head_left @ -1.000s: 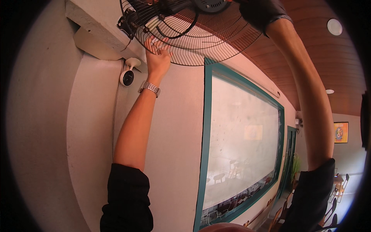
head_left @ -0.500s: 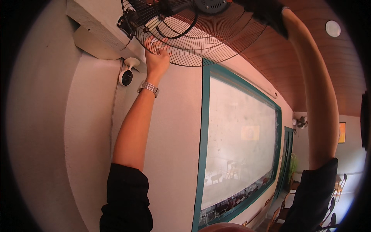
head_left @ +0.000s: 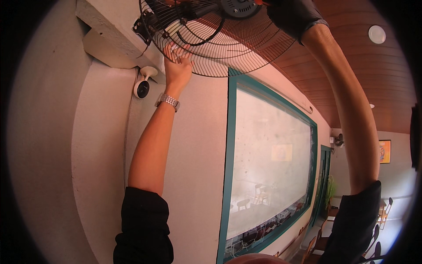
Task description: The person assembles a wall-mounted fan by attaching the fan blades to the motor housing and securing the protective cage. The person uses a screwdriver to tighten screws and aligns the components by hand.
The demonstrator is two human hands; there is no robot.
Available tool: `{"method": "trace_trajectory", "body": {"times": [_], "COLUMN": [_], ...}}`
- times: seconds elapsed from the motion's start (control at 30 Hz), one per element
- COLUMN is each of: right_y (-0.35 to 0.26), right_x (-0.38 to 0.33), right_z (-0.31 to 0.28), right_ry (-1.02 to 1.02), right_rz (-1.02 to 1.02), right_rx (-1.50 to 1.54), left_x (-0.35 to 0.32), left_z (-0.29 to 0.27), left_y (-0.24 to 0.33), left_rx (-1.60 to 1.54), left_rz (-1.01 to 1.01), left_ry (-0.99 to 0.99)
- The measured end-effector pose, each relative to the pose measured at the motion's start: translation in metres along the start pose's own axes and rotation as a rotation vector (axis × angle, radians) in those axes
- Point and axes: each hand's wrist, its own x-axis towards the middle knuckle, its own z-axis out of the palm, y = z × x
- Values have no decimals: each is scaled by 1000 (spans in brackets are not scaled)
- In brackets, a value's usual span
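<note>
Overhead at the top edge is a wall fan whose black wire guard point(head_left: 246, 57) surrounds a dark round housing with slots point(head_left: 239, 8). My bare left hand point(head_left: 178, 66), a metal watch point(head_left: 168, 101) on its wrist, reaches up to the lower left of the guard. Its fingers are stretched out and spread, seen through the wires; whether they touch them I cannot tell. My right hand point(head_left: 296, 20), in a black glove, is closed beside the housing. A bit of orange point(head_left: 259, 2) shows at its fingers, but the picture's edge cuts off what it grips.
A dark bracket point(head_left: 141, 28) joins the fan to a pale beam point(head_left: 110, 26). Below the beam hangs a small white camera point(head_left: 142, 88) with a cable down the wall. A green-framed window point(head_left: 233, 154) runs along the wall. Chairs point(head_left: 387, 211) and tables stand at the lower right.
My right hand has moved left and down, closer to the fan's housing, and the orange bit now shows by it. My left hand keeps its place at the guard.
</note>
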Motion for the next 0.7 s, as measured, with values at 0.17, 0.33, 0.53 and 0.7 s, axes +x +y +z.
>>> {"method": "trace_trajectory", "body": {"times": [0.17,0.33,0.53,0.7], "right_y": [2,-13,-23,4], "right_x": [-3,1,-6,16], "right_z": [-16,-3,10,-11], "right_ry": [-12,-86,-101,-144], "right_rz": [14,54,-28,131], "right_rx": [-75,-86,-337,-317], "left_x": [-1,-3,1,7], "left_z": [24,-4,-9,20], "left_y": [-5,4,2,-18], "left_rx": [-33,79,13,-54], "left_rz": [-15,-6,25,58], "left_ry": [-34,-13,25,-13]}}
